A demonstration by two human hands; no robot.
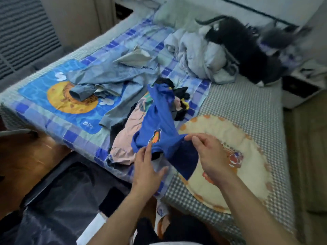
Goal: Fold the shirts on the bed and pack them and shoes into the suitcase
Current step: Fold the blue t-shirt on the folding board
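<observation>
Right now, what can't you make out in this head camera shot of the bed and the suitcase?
- Suitcase: contents unreadable, dark and cut off by the bottom-left edge.
- Dark furry shape at the head of the bed: motion-blurred, unidentifiable.
- Garments under the blue shirt: pink one and black ones mostly covered.
- Shoes: none identifiable.
- Right hand pinches the shirt; left hand fingertips partly hidden by cloth.

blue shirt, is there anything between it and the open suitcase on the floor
Nothing visible blocks that path. The blue shirt is held at the bed's near edge by the left hand and right hand, and the open suitcase lies just below and left of it. The pink garment sits beneath the shirt, not in its way.
</observation>
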